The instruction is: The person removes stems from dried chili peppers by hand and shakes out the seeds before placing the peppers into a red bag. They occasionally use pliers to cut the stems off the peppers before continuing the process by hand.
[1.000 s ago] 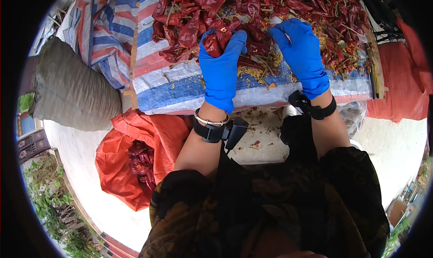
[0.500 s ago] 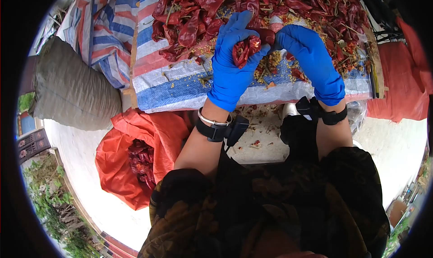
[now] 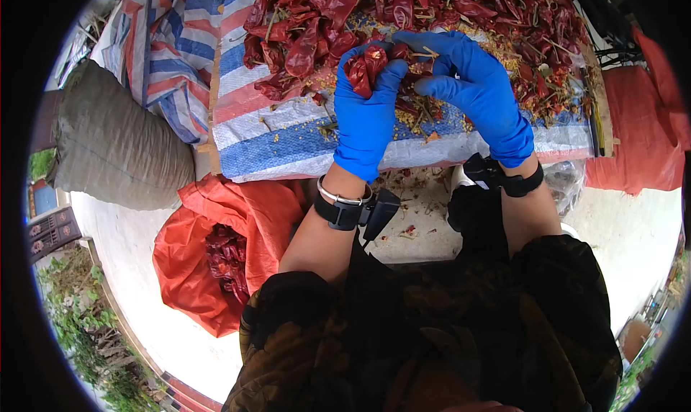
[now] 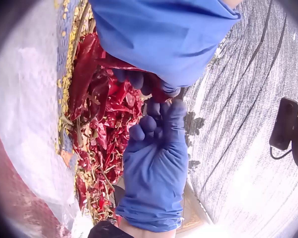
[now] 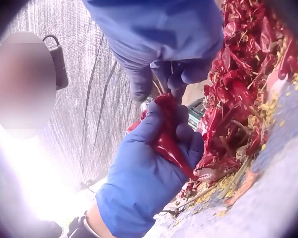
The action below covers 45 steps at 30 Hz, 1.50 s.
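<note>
My left hand (image 3: 366,120), in a blue glove, grips dried red chili peppers (image 3: 358,77) over the near side of the heap. In the right wrist view one long chili (image 5: 170,146) lies across its palm, stem end up and tip down. A thin stem (image 5: 158,88) rises from that chili's top. Gloved in blue too, my right hand (image 3: 479,91) reaches in from the right, thumb and forefinger spread apart around the stem end. The heap of dried chilies (image 3: 475,9) lies just beyond both hands.
A striped woven sheet (image 3: 273,156) covers the work surface, with yellow seeds and stem bits scattered on it. An open red sack (image 3: 180,268) holding chilies stands below left. A full grey-green sack (image 3: 122,138) is at the left, and another red sack (image 3: 633,131) at the right.
My left hand moved right and upward, then turned, keeping its chilies. My right hand came left to the left hand's fingertips; its thumb and forefinger have spread since half a second ago.
</note>
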Motion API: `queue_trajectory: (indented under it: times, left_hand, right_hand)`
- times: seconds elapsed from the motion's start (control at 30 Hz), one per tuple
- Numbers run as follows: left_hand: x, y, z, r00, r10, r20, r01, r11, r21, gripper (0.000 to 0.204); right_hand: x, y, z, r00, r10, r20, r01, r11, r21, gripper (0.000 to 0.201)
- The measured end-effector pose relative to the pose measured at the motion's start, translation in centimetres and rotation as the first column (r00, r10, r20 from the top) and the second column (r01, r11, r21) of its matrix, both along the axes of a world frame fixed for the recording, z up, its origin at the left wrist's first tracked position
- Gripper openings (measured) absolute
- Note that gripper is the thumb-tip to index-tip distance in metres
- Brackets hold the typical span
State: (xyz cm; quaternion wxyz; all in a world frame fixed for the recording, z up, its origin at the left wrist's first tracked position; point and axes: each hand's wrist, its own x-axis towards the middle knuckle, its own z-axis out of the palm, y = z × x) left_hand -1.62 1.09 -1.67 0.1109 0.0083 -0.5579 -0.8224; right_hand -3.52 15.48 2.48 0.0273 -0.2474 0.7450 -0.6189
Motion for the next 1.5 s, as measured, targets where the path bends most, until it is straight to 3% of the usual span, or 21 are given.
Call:
queue_trajectory:
  times: [0.03,0.27,0.33,0.37,0.4,0.43,0.57,0.63,0.67,0.77,0.83,1.07,1.13,1.17,1.2,1.23,1.3,1.37,1.4,1.47,1.5]
  left_hand:
    - [0.0,0.1,0.0,1.0,-0.002,-0.001,0.002,1.0,0.0,0.036]
    - [1.0,0.3,0.2,0.994,-0.099,0.04,0.106,0.966,-0.234,0.037]
    - [1.2,0.3,0.3,0.995,-0.085,0.042,0.093,0.961,-0.261,0.036]
    - [1.3,0.4,0.3,0.998,-0.056,-0.014,0.05,0.958,-0.283,0.034]
    - [1.4,0.4,0.3,0.997,-0.027,-0.07,0.005,0.954,-0.301,0.032]
    - [1.5,0.4,0.3,0.997,-0.028,-0.071,0.006,0.954,-0.301,0.032]
    - [1.9,0.6,0.3,0.987,-0.007,-0.162,-0.043,0.954,-0.298,0.031]
    - [2.0,0.7,0.4,0.982,-0.003,-0.188,-0.054,0.954,-0.296,0.031]
    - [2.0,0.7,0.5,0.992,-0.004,-0.128,-0.03,0.964,-0.266,0.03]
    - [1.9,0.9,0.0,0.998,0.004,-0.061,-0.02,0.968,-0.25,0.029]
    - [1.8,1.2,0.1,0.998,0.016,-0.059,-0.031,0.964,-0.264,0.029]
    - [1.9,1.0,0.2,0.998,-0.012,0.069,0.027,0.976,-0.218,0.028]
    - [2.0,0.5,0.4,0.998,-0.001,0.064,0.014,0.979,-0.202,0.028]
    - [2.0,-0.1,1.0,0.987,-0.005,0.16,0.016,0.997,-0.071,0.027]
    - [2.0,-0.7,1.3,0.967,-0.021,0.255,0.005,0.998,0.06,0.026]
    - [1.9,-1.3,1.1,0.966,-0.015,0.258,0.0,0.998,0.058,0.026]
    - [1.2,-2.3,0.3,0.999,0.034,0.02,-0.034,0.999,0.019,0.026]
    - [1.2,-2.5,0.2,0.989,0.113,0.094,-0.117,0.992,0.044,0.03]
    - [1.2,-2.4,0.8,0.989,0.143,0.042,-0.144,0.99,0.004,0.032]
    - [1.0,-2.1,1.1,0.985,0.172,-0.014,-0.173,0.984,-0.033,0.035]
    - [0.8,-2.1,1.1,0.978,0.204,-0.029,-0.204,0.979,0.004,0.036]
  right_hand:
    - [-0.1,-0.3,-0.8,0.996,-0.088,0.013,0.089,0.985,-0.147,0.028]
    - [0.2,0.1,-0.6,0.963,-0.229,-0.144,0.226,0.973,-0.036,0.012]
    - [0.4,0.4,-0.9,0.89,-0.05,0.453,0.231,0.907,-0.353,0.011]
    - [0.4,0.4,-1.1,0.89,-0.052,0.453,0.232,0.907,-0.353,0.011]
    - [0.4,0.5,-1.4,0.805,0.166,0.57,0.195,0.833,-0.518,0.014]
    - [0.4,0.5,-1.7,0.68,0.39,0.62,0.193,0.721,-0.666,0.018]
    - [0.8,0.0,-2.4,0.597,0.428,0.678,0.293,0.671,-0.681,0.02]
    - [0.2,0.1,-3.3,0.434,0.728,0.53,0.21,0.49,-0.846,0.022]
    - [0.4,0.1,-3.6,0.438,0.727,0.528,0.21,0.489,-0.847,0.022]
    - [1.2,-0.4,-3.0,0.636,0.552,0.54,0.206,0.553,-0.808,0.019]
    - [1.5,-0.9,-0.8,0.772,0.055,0.633,0.403,0.727,-0.556,0.013]
    - [0.2,1.1,-1.9,0.733,0.189,0.654,0.374,0.69,-0.62,0.012]
    - [-1.9,3.8,-2.0,0.715,-0.058,0.697,0.616,0.523,-0.589,0.012]
    - [-3.5,7.4,-3.2,0.807,-0.025,0.589,0.523,0.493,-0.695,0.01]
    - [-3.8,7.9,-1.8,0.747,-0.406,0.527,0.665,0.459,-0.589,0.007]
    - [-3.4,9.1,-1.0,0.768,-0.536,0.352,0.633,0.547,-0.548,0.007]
    - [-4.1,11.6,-1.0,0.58,-0.814,-0.037,0.805,0.579,-0.128,0.02]
    - [-4.8,14.1,-1.4,0.493,-0.714,-0.498,0.866,0.348,0.358,0.032]
    - [-4.7,13.6,-1.4,0.498,-0.713,-0.494,0.863,0.352,0.362,0.032]
    - [-4.8,12.2,-1.4,0.281,-0.343,-0.896,0.96,0.113,0.258,0.039]
    - [-4.3,10.2,-0.7,0.381,-0.363,-0.85,0.907,0.325,0.268,0.04]
